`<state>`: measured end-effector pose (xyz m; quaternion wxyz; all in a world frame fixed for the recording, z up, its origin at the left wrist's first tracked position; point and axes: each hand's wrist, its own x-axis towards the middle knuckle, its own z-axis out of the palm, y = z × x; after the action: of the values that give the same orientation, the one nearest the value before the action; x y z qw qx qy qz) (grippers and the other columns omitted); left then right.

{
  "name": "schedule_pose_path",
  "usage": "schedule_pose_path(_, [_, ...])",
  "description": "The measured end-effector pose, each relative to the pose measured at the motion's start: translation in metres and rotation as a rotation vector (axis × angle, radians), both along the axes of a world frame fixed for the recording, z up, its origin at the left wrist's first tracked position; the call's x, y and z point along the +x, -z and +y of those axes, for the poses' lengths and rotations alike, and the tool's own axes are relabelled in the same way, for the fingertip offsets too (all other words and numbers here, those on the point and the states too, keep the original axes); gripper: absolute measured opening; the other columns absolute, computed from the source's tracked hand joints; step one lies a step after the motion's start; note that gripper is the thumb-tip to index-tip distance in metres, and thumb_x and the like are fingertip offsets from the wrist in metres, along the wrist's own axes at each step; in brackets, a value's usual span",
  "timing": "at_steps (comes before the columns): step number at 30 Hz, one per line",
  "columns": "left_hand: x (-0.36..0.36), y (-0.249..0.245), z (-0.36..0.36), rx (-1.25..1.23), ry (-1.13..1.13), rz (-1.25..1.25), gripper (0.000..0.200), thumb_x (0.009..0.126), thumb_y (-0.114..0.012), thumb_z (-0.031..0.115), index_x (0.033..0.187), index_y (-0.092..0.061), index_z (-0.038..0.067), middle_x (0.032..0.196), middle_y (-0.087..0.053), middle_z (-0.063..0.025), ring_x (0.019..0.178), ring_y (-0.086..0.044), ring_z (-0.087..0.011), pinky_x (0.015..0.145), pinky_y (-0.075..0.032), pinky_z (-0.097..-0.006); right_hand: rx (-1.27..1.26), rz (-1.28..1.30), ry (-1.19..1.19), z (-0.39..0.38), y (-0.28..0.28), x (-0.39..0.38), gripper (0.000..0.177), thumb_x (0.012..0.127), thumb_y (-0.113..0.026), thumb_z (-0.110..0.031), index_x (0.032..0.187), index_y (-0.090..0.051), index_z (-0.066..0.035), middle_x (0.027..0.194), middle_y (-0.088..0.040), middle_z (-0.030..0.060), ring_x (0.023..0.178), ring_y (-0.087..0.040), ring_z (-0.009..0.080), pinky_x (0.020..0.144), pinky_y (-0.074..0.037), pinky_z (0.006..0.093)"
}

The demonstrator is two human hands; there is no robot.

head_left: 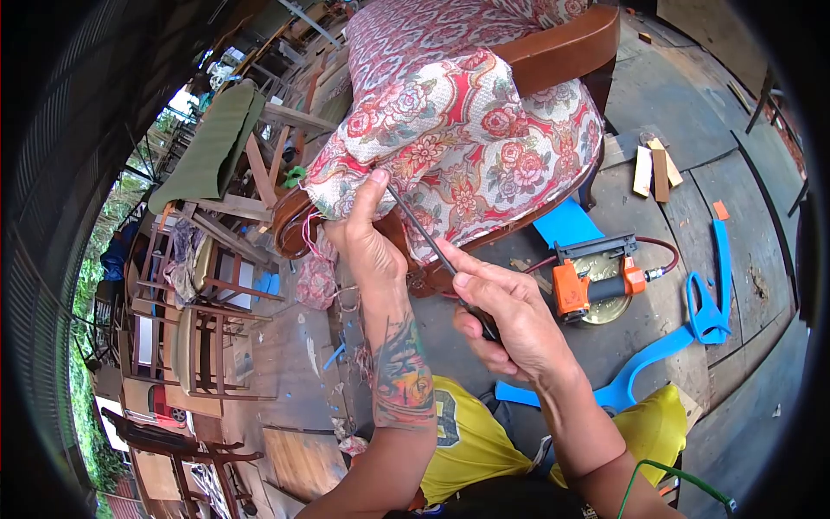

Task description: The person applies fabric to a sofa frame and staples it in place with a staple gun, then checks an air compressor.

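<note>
My right hand (510,316) is closed around the dark handle of a long thin black tool (419,223) like a screwdriver. Its shaft slants up and left, with the tip at the edge of the floral upholstery fabric (450,130) on a wood-framed sofa (566,48). My left hand (372,238) is closed at the sofa's near corner, thumb pressing on the fabric beside the tip; its other fingers are mostly hidden. Below the left hand, a scrap of floral cloth with pink strings (317,281) hangs near the curved wooden arm end (294,227).
An orange staple gun (596,281) with a red hose lies on a round tin lid right of my right hand. Blue strips (640,368) and wood offcuts (659,171) are on the floor. Wooden chair frames (207,346) and a green cushion (212,147) crowd the left.
</note>
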<state>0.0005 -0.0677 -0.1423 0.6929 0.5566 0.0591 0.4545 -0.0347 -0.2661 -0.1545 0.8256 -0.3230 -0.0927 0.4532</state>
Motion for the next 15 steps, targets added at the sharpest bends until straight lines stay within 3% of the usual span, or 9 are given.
schedule_pose_path(15, [0.0006, -0.004, -0.0084, 0.064, 0.025, -0.016, 0.036, 0.08, -0.073, -0.001, 0.114, -0.062, -0.002, 0.109, -0.067, -0.0092, 0.097, -0.065, -0.0172, 0.088, -0.05, -0.0318, 0.012, -0.01, 0.041, 0.0049, 0.0084, -0.0013, 0.046, 0.099, -0.05, -0.019, 0.145, -0.045, -0.014, 0.061, -0.048, -0.0022, 0.037, -0.037, 0.0035, 0.031, -0.025, 0.0208])
